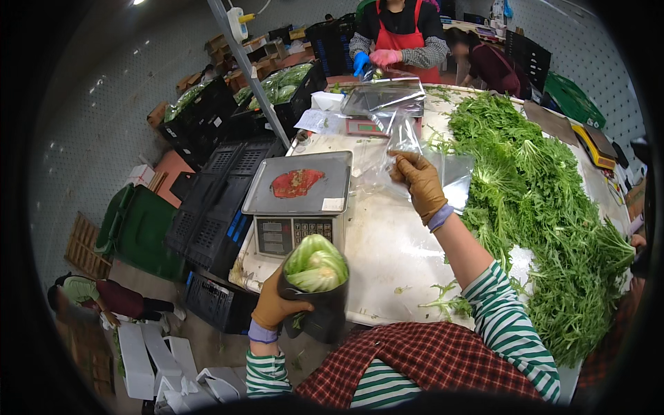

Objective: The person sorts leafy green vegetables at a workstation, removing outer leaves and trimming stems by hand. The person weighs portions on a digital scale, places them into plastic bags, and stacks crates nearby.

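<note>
My left hand (276, 303), in a tan glove, grips a dark, open-topped sleeve (317, 311) near the table's front edge. Pale green leafy vegetables (317, 265) are packed inside it, their cut ends facing up. Over the middle of the table, my right hand (419, 182), gloved alike, pinches a clear plastic bag (403, 132). More clear bags (459, 184) lie flat beneath and beside that hand. A digital scale (264, 189) stands beyond my left hand, with a reddish patch on its metal pan.
A long heap of frilly greens (539, 207) covers the table's right side. Across the table (378, 249), a person in a red apron (402, 39) works behind another scale (358, 125). Black crates (207, 207) and a metal post (254, 78) stand at the left.
</note>
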`<state>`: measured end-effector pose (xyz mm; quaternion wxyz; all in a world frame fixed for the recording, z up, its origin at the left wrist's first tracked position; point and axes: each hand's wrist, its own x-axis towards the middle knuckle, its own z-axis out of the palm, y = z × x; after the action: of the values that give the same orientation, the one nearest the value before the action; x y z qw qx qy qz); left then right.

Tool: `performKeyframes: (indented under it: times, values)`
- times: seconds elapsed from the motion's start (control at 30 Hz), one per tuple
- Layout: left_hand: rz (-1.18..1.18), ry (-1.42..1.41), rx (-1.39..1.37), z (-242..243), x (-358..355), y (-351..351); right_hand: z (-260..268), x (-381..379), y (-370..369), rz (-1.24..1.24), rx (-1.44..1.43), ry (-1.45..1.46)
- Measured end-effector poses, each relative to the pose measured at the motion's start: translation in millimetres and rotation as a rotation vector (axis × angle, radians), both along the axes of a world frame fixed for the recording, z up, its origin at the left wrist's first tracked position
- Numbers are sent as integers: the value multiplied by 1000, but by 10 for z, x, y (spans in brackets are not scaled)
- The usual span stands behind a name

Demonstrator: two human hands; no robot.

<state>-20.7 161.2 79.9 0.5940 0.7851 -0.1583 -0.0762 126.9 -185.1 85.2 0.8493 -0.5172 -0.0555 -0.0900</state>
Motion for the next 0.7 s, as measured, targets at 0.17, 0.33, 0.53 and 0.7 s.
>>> performKeyframes:
  times: [0.17,0.33,0.53,0.7]
  values:
    - [-137,-70,47,145,47,-287,-203,-82,96,-63,-87,188]
    - [-285,5,46,332,167,-602,-197,-351,416,171,-312,199]
    - [-301,140,147,216,304,-620,22,-496,512,583,-410,169]
    - [-187,-38,-49,5,347,-465,18,-439,204,661,-362,178]
